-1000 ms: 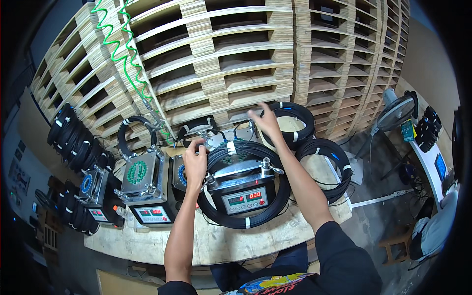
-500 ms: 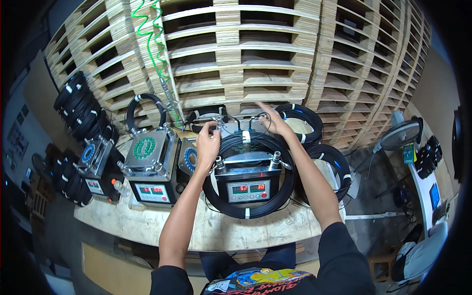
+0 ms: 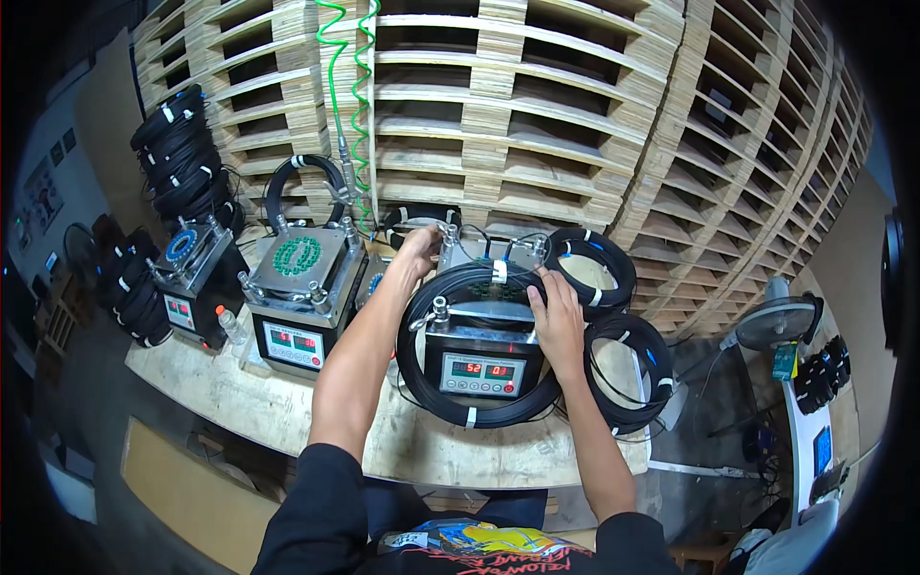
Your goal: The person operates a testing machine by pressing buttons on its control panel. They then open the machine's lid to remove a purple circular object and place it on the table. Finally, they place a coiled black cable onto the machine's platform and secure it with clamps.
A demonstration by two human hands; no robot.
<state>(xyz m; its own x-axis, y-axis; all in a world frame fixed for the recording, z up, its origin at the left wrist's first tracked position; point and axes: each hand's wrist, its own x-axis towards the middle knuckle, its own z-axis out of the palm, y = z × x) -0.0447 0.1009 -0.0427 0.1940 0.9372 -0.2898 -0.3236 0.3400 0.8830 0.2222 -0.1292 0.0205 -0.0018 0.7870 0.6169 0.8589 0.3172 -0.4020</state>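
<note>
A press-like machine (image 3: 479, 329) with metal plates, corner posts and a lit red and green display stands before me on the bench. Around its front hangs a large coil of black cable (image 3: 410, 369), tied with white bands; two cable ends run up to its back part. My left hand (image 3: 420, 251) is at the back left, its fingers curled against a metal corner post (image 3: 449, 236). My right hand (image 3: 560, 311) lies over the machine's right side by the coil's edge, fingers stretched and thumb apart. It hides the front right post.
Black cable coils (image 3: 628, 374) lie to the right. Two similar machines, one with a green ring of pieces (image 3: 296, 256), stand left, by a small bottle with an orange cap (image 3: 228, 324). Stacked wooden pallets (image 3: 537, 105) rise behind the bench (image 3: 431, 450). A green coiled hose (image 3: 360, 105) hangs down.
My right hand has come nearer, from the machine's back right down to its right side. My left hand has moved onto the back left post. The display reading has changed, and the view has shifted.
</note>
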